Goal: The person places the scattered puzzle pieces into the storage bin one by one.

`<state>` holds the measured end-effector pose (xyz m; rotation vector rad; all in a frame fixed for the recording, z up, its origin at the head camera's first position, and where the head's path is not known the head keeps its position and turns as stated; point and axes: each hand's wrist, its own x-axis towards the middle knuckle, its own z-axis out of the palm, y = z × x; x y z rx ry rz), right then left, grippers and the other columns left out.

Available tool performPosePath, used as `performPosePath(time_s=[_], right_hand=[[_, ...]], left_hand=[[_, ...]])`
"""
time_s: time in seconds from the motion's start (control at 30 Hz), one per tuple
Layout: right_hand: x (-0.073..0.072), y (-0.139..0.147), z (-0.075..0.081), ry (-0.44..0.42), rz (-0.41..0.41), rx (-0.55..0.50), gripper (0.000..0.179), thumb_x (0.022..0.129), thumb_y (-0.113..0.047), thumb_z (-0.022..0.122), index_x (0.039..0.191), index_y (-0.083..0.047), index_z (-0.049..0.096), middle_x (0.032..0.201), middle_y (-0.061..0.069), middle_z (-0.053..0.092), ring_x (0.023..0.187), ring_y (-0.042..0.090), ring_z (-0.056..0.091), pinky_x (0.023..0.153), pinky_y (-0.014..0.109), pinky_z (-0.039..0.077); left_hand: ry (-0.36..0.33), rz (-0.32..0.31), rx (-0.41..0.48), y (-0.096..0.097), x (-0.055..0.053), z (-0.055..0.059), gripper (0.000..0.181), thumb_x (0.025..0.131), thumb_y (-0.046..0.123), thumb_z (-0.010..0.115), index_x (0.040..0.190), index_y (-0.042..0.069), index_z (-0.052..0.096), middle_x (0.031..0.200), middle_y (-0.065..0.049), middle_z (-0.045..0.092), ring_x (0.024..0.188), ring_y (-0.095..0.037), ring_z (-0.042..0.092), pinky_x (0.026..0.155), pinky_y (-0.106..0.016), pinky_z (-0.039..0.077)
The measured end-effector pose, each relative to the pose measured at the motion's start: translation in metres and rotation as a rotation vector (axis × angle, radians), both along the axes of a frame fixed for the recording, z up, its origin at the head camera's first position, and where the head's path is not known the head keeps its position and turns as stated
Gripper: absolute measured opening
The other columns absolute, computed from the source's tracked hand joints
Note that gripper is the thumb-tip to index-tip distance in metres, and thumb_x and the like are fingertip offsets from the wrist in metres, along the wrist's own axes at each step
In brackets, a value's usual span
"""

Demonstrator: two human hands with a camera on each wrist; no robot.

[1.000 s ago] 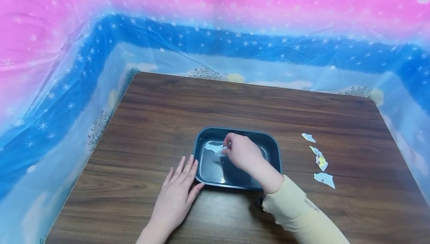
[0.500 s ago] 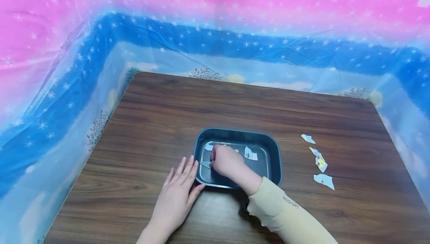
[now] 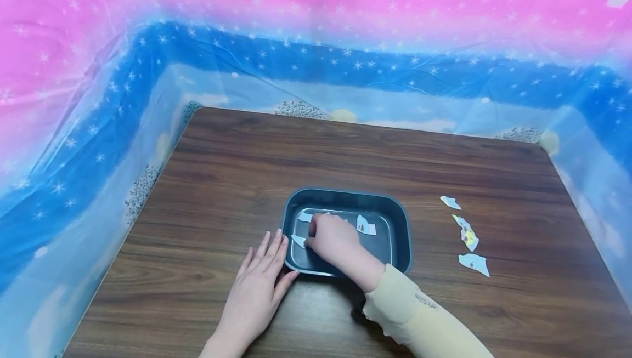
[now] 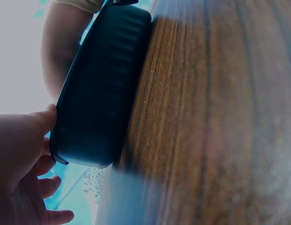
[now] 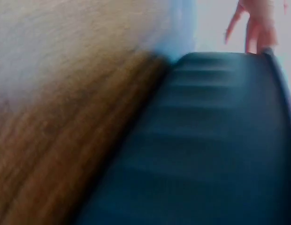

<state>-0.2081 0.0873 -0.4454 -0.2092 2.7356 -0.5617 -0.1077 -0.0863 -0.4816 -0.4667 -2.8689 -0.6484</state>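
A dark rectangular tray [image 3: 406,248] with rounded corners stands on the wooden table. My left hand [image 3: 257,287] lies at its near left corner, fingers fairly straight and fingertips against the rim; the left wrist view shows the thumb and fingers at the tray's edge. My right hand [image 3: 336,237] reaches down inside the tray and pinches a torn scrap of paper [image 3: 298,241] near the left wall. Other paper scraps lie on the tray floor: a pale scrap [image 3: 304,217] at the back left and a printed scrap [image 3: 366,226] on the right. The right hand partly hides what lies between them.
On the table [image 3: 237,171] right of the tray lie three torn paper pieces in a column: a small piece [image 3: 450,202], a yellow-marked piece [image 3: 466,233] and a larger pale piece [image 3: 474,265]. A pink and blue patterned cloth [image 3: 316,62] hangs around the table.
My right hand has moved left and toward me in the tray, bringing a scrap to the left side. The printed scrap on the right came into view. My left hand stays put.
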Motion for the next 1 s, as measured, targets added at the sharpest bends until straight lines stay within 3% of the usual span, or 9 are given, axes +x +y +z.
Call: performPosePath(time_s=[0.2, 0.33, 0.43, 0.6, 0.73, 0.87, 1.0], right_hand=[[0.012, 0.042, 0.029, 0.089, -0.105, -0.147, 0.013, 0.092, -0.026, 0.077, 0.096, -0.015, 0.071, 0.076, -0.005, 0.067, 0.063, 0.011, 0.057, 0.056, 0.031, 0.046], [0.019, 0.089, 0.046, 0.124, -0.208, -0.193, 0.018, 0.094, -0.027, 0.074, 0.102, -0.012, 0.072, 0.083, -0.002, 0.069, 0.071, 0.015, 0.059, 0.061, 0.033, 0.047], [0.022, 0.130, 0.050, 0.147, -0.282, -0.206, 0.024, 0.096, -0.027, 0.072, 0.107, -0.006, 0.072, 0.092, 0.007, 0.072, 0.081, 0.022, 0.064, 0.065, 0.034, 0.050], [0.019, 0.209, 0.031, 0.177, -0.378, -0.146, 0.032, 0.095, -0.025, 0.070, 0.109, 0.004, 0.069, 0.101, 0.021, 0.072, 0.093, 0.036, 0.066, 0.073, 0.043, 0.051], [0.019, 0.263, 0.007, 0.056, -0.470, -0.034, 0.051, 0.095, -0.034, 0.069, 0.118, 0.011, 0.063, 0.113, 0.030, 0.066, 0.098, 0.043, 0.063, 0.079, 0.052, 0.050], [0.022, 0.289, -0.008, -0.089, -0.537, 0.054, 0.069, 0.092, -0.048, 0.070, 0.127, 0.010, 0.061, 0.126, 0.034, 0.060, 0.102, 0.047, 0.061, 0.078, 0.059, 0.048], [0.021, 0.292, -0.014, -0.111, -0.576, 0.087, 0.065, 0.091, -0.048, 0.072, 0.125, 0.006, 0.064, 0.128, 0.032, 0.060, 0.106, 0.049, 0.058, 0.080, 0.066, 0.042]], left_hand=[[0.017, -0.001, 0.014, 0.000, 0.002, -0.001, 0.063, 0.098, 0.039, 0.068, 0.149, 0.005, 0.051, 0.160, -0.008, 0.038, 0.148, -0.029, 0.034, 0.114, -0.061, 0.034], [0.012, 0.003, 0.012, 0.000, 0.002, -0.001, 0.063, 0.098, 0.039, 0.067, 0.149, 0.004, 0.051, 0.160, -0.008, 0.038, 0.148, -0.030, 0.034, 0.115, -0.061, 0.033], [0.001, 0.006, 0.005, 0.000, 0.001, 0.000, 0.063, 0.099, 0.039, 0.067, 0.149, 0.005, 0.050, 0.160, -0.008, 0.037, 0.149, -0.029, 0.034, 0.115, -0.060, 0.033], [-0.001, 0.004, 0.005, -0.001, 0.000, 0.000, 0.064, 0.098, 0.040, 0.067, 0.150, 0.006, 0.049, 0.160, -0.007, 0.037, 0.149, -0.028, 0.033, 0.115, -0.061, 0.032], [-0.007, 0.000, 0.005, -0.001, 0.000, -0.001, 0.064, 0.099, 0.040, 0.066, 0.151, 0.007, 0.049, 0.160, -0.007, 0.036, 0.149, -0.027, 0.031, 0.116, -0.060, 0.032], [-0.012, 0.001, 0.004, -0.002, 0.000, -0.001, 0.064, 0.099, 0.040, 0.066, 0.151, 0.006, 0.049, 0.160, -0.007, 0.035, 0.149, -0.027, 0.031, 0.116, -0.060, 0.032], [-0.015, 0.005, 0.008, -0.001, 0.000, 0.000, 0.064, 0.099, 0.040, 0.067, 0.150, 0.006, 0.049, 0.160, -0.007, 0.036, 0.150, -0.027, 0.031, 0.116, -0.060, 0.032]])
